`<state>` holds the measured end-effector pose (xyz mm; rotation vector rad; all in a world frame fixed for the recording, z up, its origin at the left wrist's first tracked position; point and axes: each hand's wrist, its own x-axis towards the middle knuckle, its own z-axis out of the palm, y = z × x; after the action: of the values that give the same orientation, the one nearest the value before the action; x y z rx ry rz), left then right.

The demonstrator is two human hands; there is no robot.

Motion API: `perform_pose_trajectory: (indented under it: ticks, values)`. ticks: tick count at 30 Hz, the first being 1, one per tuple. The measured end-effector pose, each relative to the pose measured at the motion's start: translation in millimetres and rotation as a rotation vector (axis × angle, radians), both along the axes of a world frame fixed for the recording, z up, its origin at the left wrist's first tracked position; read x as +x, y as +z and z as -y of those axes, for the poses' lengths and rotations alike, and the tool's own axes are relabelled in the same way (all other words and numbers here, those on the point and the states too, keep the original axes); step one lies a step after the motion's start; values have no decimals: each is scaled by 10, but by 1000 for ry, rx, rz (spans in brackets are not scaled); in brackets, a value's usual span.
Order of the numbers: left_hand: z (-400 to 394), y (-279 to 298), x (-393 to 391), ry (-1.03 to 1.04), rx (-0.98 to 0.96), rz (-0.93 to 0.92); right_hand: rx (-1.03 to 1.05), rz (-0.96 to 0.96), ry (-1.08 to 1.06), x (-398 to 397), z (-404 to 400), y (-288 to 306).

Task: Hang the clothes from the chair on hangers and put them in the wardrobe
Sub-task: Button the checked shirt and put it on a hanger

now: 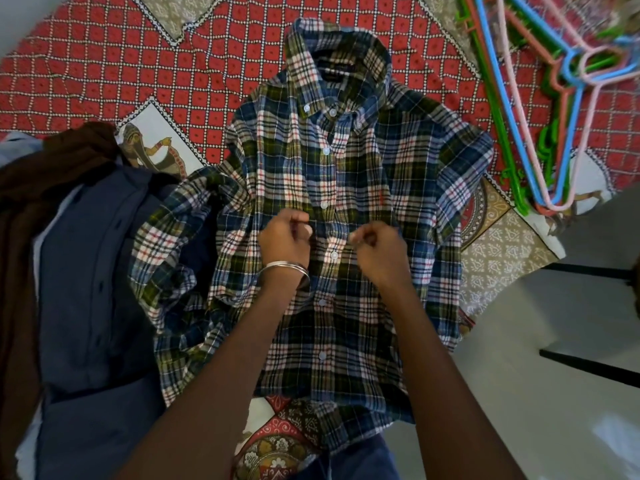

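Observation:
A plaid shirt [349,174] in blue, green, white and red lies face up on the bed, collar away from me, most of its white buttons fastened. My left hand [284,239], with a metal bangle at the wrist, pinches the shirt's front placket at mid-chest. Just right of the placket, my right hand [375,247] has its fingers curled and pinches the fabric there. A bundle of plastic hangers [540,98] in blue, pink, green and orange lies at the bed's upper right corner.
A dark blue shirt [93,271] and a brown garment [24,216] lie piled at the left, partly under the plaid sleeve. The red patterned bedspread [138,71] covers the bed. Pale floor [554,393] shows at the lower right beside the bed's edge.

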<state>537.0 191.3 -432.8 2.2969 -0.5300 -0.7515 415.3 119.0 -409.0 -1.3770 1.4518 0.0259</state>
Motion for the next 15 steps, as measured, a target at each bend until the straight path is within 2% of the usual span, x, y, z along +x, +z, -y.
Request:
perform_pose_trajectory:
  ticks: [2, 4, 6, 10, 13, 15]
  values:
    - [116, 26, 95, -34, -99, 41, -219, 21, -66, 102, 82, 66]
    - [221, 40, 155, -97, -111, 68, -291, 2, -18, 254, 118, 24]
    - [302, -4, 190, -141, -53, 86, -283, -70, 120, 392, 101, -72]
    - [428, -108, 229, -182, 54, 40, -192, -383, 466, 540, 87, -128]
    - [472, -154, 244, -197, 87, 54, -231, -421, 519, 549, 86, -137]
    - [472, -198, 238, -167, 102, 17, -274, -366, 438, 490, 95, -145]
